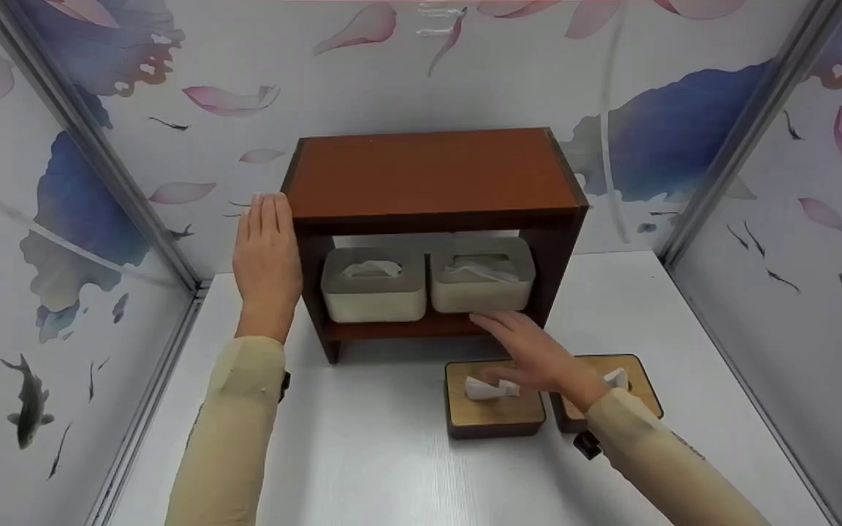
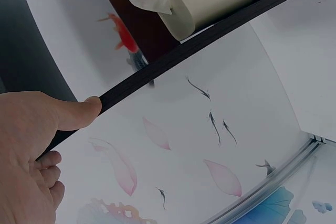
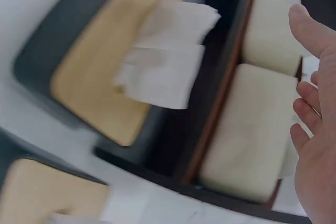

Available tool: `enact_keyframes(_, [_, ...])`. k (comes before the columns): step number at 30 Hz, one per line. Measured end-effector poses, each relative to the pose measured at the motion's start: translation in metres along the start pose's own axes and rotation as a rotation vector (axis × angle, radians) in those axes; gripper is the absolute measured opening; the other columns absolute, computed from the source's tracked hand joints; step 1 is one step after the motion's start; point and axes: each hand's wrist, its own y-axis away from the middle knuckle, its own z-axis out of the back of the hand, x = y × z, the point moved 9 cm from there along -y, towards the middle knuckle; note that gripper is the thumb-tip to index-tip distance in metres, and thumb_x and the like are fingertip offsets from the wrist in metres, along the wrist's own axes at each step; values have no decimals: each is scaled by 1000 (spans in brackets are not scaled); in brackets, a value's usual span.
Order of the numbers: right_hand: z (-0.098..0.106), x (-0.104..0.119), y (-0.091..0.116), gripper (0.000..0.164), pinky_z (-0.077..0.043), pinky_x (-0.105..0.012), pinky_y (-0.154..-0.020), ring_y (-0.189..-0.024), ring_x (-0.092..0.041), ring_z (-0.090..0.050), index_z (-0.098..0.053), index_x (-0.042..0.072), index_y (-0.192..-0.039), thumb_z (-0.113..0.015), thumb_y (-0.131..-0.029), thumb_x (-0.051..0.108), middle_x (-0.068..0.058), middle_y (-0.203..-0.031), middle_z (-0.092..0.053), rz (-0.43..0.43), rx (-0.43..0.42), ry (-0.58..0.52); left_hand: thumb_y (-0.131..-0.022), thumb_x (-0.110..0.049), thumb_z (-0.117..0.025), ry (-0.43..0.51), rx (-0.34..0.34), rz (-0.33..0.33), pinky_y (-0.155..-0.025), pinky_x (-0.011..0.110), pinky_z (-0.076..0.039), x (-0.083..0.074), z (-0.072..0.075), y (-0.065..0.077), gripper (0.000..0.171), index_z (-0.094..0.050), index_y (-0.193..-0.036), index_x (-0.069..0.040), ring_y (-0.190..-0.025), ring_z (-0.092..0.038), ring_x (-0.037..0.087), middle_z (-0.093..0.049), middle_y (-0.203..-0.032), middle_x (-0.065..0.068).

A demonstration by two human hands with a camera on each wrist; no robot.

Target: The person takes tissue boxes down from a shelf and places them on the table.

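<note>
My left hand (image 1: 269, 252) lies against the left side panel of a red-brown wooden shelf (image 1: 435, 172), its fingers straight. In the left wrist view its thumb (image 2: 81, 114) touches the panel's dark front edge. Inside the shelf sit two cream tissue boxes side by side, a left one (image 1: 373, 307) and a right one (image 1: 481, 296), each with tissue showing on top. My right hand (image 1: 531, 358) hovers before the right cream box with fingers spread and nothing held. Below it stands a wood-lidded tissue box (image 1: 494, 415), its tissue sticking up.
A second wood-lidded tissue box (image 1: 644, 402) stands to the right, partly hidden by my right forearm. All stand on a white table (image 1: 362, 453). Walls printed with petals and fish (image 1: 30, 402) enclose the left, back and right.
</note>
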Motion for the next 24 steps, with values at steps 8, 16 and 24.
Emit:
enact_keyframes(8, [25, -10, -44, 92, -35, -49, -104, -132, -26, -34, -28, 13, -144, -60, -74, 64, -6, -146, -33, -54, -26, 63, -86, 1, -57, -10, 12, 7, -116, 39, -18, 4, -1, 1, 67, -20, -142, 2, -139, -22, 29, -28, -146, 18])
enact_keyframes(16, [29, -41, -80, 87, -17, -54, -112, -140, -33, -17, -30, 16, -144, -61, -76, 60, -14, -152, -21, -198, 77, 86, -86, 0, -57, -19, -13, 12, -116, 38, -19, 5, 0, 2, 65, -22, -141, 2, -138, -24, 29, -30, -144, 19])
enact_keyframes(24, [18, -77, -92, 99, -2, -51, -115, -143, -28, 1, -8, 13, -148, -48, -79, 70, -10, -156, -3, -429, 282, 41, -87, 0, -56, -14, -41, 3, -116, 38, -20, 1, 1, -1, 62, -24, -140, 2, -137, -27, 29, -32, -143, 19])
